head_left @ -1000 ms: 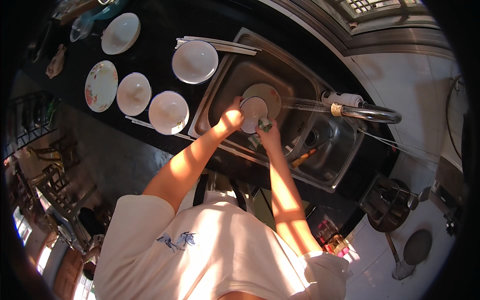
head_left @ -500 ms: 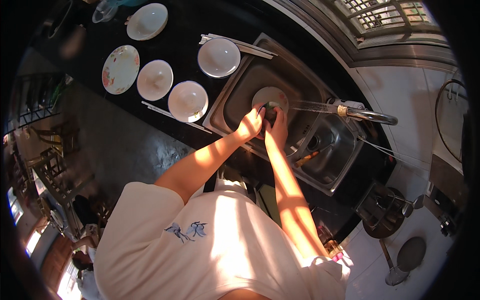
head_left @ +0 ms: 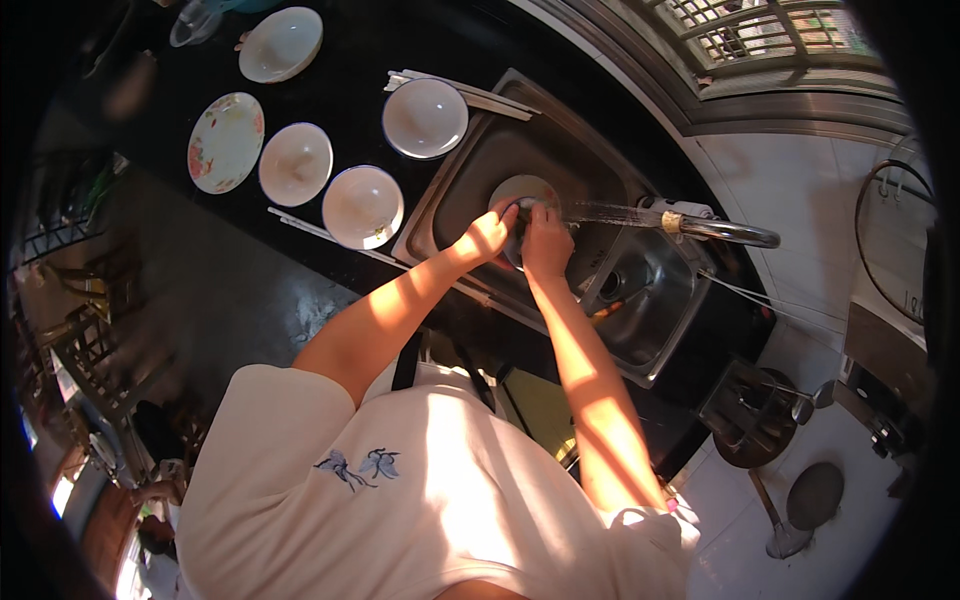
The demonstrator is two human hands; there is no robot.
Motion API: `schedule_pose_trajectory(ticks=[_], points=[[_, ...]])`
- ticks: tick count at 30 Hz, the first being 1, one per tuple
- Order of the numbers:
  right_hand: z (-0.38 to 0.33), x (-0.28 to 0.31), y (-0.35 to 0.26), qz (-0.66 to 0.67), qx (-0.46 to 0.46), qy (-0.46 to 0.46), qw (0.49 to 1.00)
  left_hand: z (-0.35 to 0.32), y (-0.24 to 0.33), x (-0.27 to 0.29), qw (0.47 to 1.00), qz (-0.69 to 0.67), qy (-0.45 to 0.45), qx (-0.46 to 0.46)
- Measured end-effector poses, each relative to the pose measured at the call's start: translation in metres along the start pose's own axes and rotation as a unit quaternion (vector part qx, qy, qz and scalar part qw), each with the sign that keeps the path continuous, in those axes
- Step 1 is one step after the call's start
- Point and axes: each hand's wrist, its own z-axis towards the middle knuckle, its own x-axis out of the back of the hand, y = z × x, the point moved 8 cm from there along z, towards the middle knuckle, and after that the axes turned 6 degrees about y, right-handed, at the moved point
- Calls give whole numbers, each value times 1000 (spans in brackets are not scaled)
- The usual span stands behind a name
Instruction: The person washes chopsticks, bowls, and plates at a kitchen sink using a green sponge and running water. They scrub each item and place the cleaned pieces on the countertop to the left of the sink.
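Note:
Over the large basin of the steel sink (head_left: 462,165), my two hands work close together. My left hand (head_left: 484,238) is closed with its thumb on the rim of what looks like a small bowl (head_left: 514,248), tilted and mostly in shadow. Right beside it, my right hand (head_left: 547,242) is bent inward against the bowl, fingers closed; what they hold is hidden. Behind my fingers a pale dish with a floral pattern (head_left: 522,187) lies in the basin. Water streams from the curved faucet (head_left: 728,232) toward my right hand.
Left of the sink, the black counter holds several white bowls (head_left: 424,118), a floral plate (head_left: 226,143) and chopsticks (head_left: 330,236). An orange-handled utensil (head_left: 608,311) rests in the smaller basin (head_left: 645,335). A utensil rack (head_left: 745,412) stands at the right, below the tiled wall.
My right hand has turned and closed, its back now facing up. The greenish thing seen between my hands is now hidden. The whole view has shifted slightly.

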Motion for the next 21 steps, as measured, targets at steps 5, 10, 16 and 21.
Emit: schedule_pose_trajectory(ticks=[5,10,16,21], points=[[6,-14,19,363,-62,-4,930,6,8,5,995,22,28,-90],[-5,-7,0,272,70,-171,944,5,-26,-8,962,-187,-22,200],[-16,-10,7,-53,79,-5,995,1,15,1,996,37,-49,-58],[-13,-16,-1,288,-44,-18,956,-22,-30,-14,990,-110,-43,74]])
